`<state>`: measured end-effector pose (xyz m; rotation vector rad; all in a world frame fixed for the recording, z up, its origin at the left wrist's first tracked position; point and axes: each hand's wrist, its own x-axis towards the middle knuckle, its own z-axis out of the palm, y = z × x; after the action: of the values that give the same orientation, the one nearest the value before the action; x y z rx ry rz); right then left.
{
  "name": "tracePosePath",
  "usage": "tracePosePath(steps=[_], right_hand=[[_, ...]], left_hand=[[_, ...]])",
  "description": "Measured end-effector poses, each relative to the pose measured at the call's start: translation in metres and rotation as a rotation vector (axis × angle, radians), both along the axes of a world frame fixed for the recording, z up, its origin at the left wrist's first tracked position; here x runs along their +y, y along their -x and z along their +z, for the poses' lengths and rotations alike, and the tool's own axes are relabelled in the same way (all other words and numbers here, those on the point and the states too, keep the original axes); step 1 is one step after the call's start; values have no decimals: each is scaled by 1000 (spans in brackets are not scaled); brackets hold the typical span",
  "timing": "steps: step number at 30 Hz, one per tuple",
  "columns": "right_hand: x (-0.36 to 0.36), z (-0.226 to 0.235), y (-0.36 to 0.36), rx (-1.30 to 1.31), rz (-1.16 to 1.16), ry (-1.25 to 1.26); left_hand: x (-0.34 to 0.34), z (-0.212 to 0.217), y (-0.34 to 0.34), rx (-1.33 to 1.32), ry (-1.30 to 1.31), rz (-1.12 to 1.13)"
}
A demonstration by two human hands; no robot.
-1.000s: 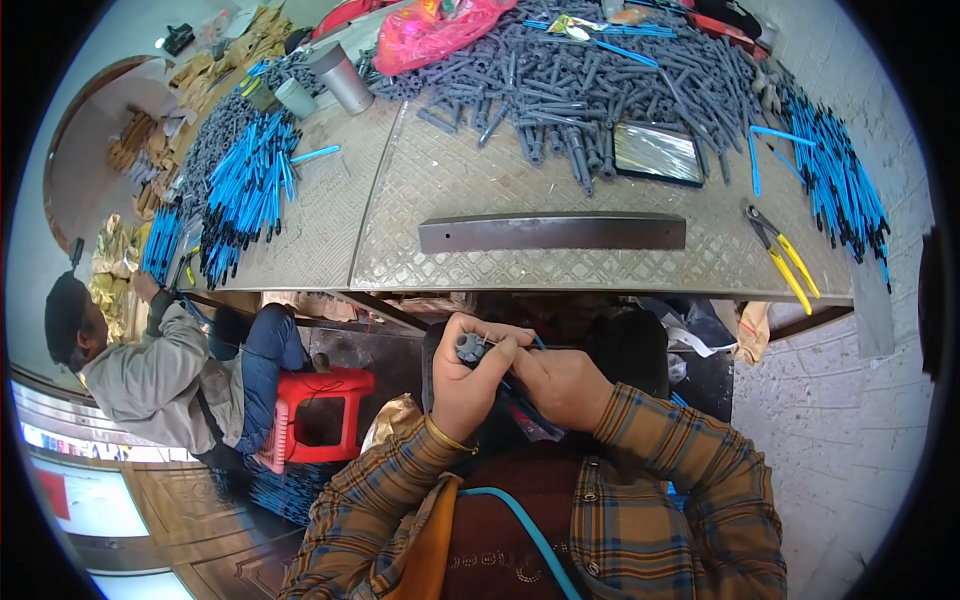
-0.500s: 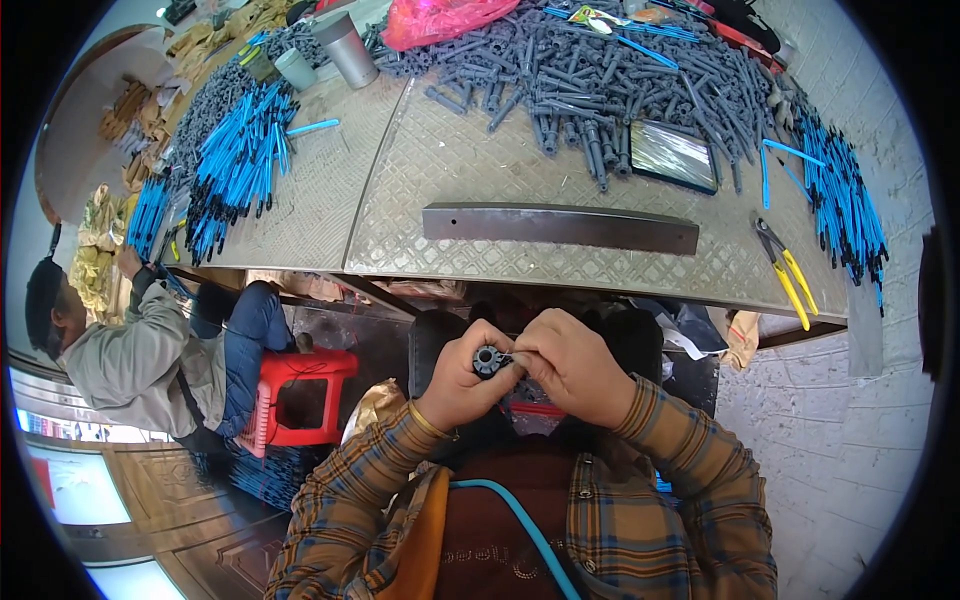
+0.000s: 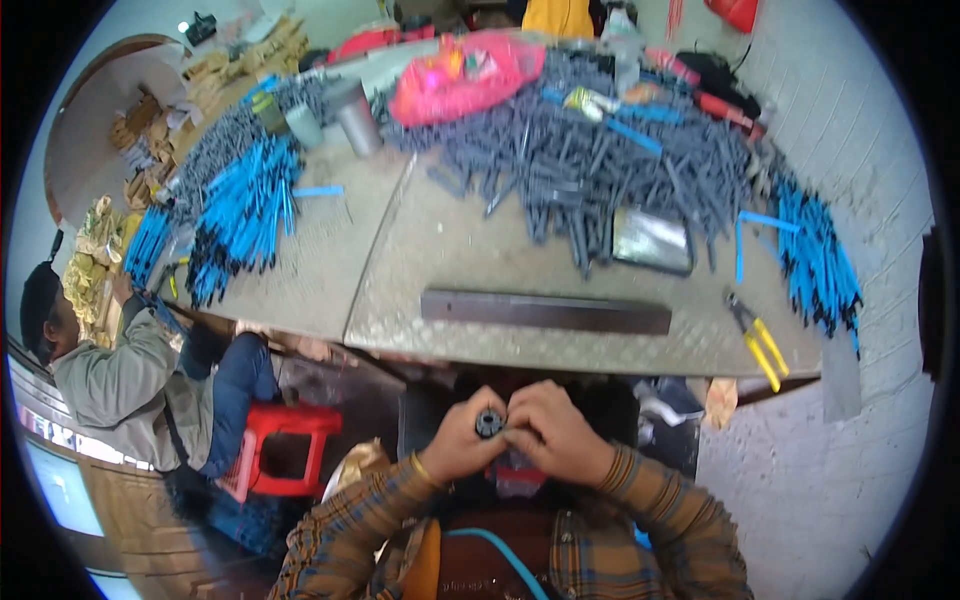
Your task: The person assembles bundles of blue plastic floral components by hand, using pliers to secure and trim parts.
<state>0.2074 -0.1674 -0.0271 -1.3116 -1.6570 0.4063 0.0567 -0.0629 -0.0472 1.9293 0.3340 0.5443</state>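
My left hand [image 3: 458,440] is closed around a dark grey tubular plastic part [image 3: 489,424], whose round, slotted end faces up. Beside it, my right hand [image 3: 555,430] has its thumb and fingers pinched together against the part's side. Whatever the right fingertips hold is too small and blurred to name. Both hands are over my lap, just off the table's near edge. A blue tube [image 3: 500,556] runs down across my front.
On the table [image 3: 400,255] lie a dark metal bar [image 3: 545,312], yellow-handled pliers [image 3: 757,342], a heap of grey plastic parts [image 3: 600,150], blue tube bundles [image 3: 245,215] and a pink plastic bag [image 3: 465,85]. A co-worker [image 3: 130,370] sits at the left near a red stool [image 3: 290,445].
The view has tipped upward, so the table and my hands appear lower, and the picture is blurred. The right hand stays at the grey part; the thin strand between the fingers no longer shows.
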Motion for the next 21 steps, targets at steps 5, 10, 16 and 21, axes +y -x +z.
tracePosePath(steps=[5, 10, 16, 21], right_hand=[[2, 12, -9, -424, 53, -179], [0, 11, -25, -660, 148, -271], [-11, -14, -14, -425, -152, -167], [-51, -7, -80, -468, -412, 91]], left_hand=[[-12, 1, 5, 40, 137, 18], [-17, -1, -5, 54, 84, 27], [-27, -5, -24, 40, 3, 69], [-27, -11, -33, 71, 167, 83]])
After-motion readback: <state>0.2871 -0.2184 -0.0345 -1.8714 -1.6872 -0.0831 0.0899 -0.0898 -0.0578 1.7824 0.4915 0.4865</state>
